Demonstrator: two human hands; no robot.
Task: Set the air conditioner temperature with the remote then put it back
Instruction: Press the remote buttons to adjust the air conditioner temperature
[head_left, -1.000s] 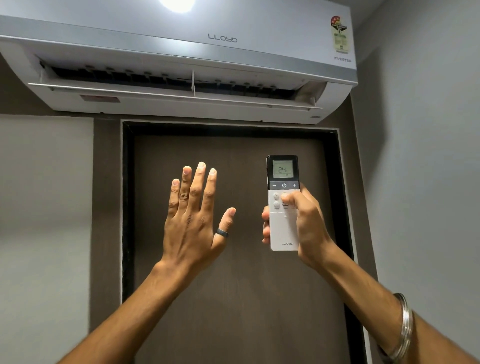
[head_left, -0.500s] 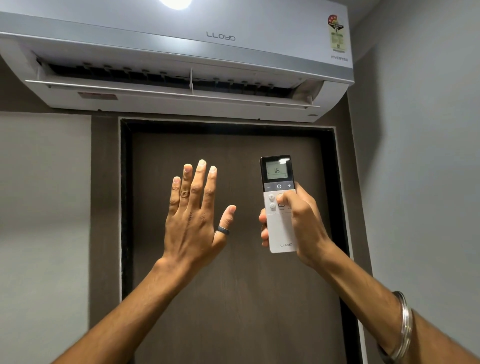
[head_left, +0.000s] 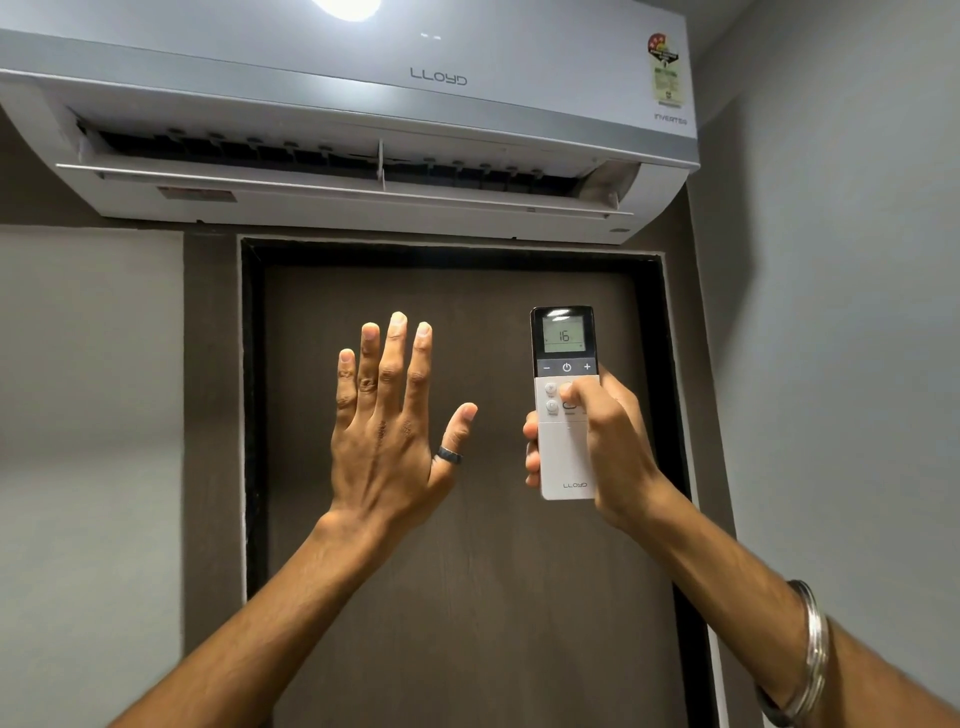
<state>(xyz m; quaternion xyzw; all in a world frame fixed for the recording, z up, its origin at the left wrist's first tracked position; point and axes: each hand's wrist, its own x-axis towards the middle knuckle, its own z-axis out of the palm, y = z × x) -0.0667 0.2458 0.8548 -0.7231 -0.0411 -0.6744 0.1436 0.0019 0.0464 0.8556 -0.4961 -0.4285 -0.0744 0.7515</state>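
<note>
A white wall air conditioner (head_left: 363, 104) hangs above the door, its flap open. My right hand (head_left: 608, 447) holds a white and black remote (head_left: 563, 338) upright, pointed at the unit, with the thumb resting on the buttons under the power key. The remote's screen reads 16. My left hand (head_left: 387, 426) is raised flat beside it, to the left, fingers spread, holding nothing; a dark ring sits on its thumb.
A dark brown door (head_left: 467, 597) in a black frame fills the middle, straight ahead. A grey wall (head_left: 841, 364) stands close on the right and a grey panel (head_left: 88, 441) on the left. A bright lamp reflection shows on the unit's top.
The remote's display went from 24 to 16. Both hands stayed raised in nearly the same place; the view shifted slightly.
</note>
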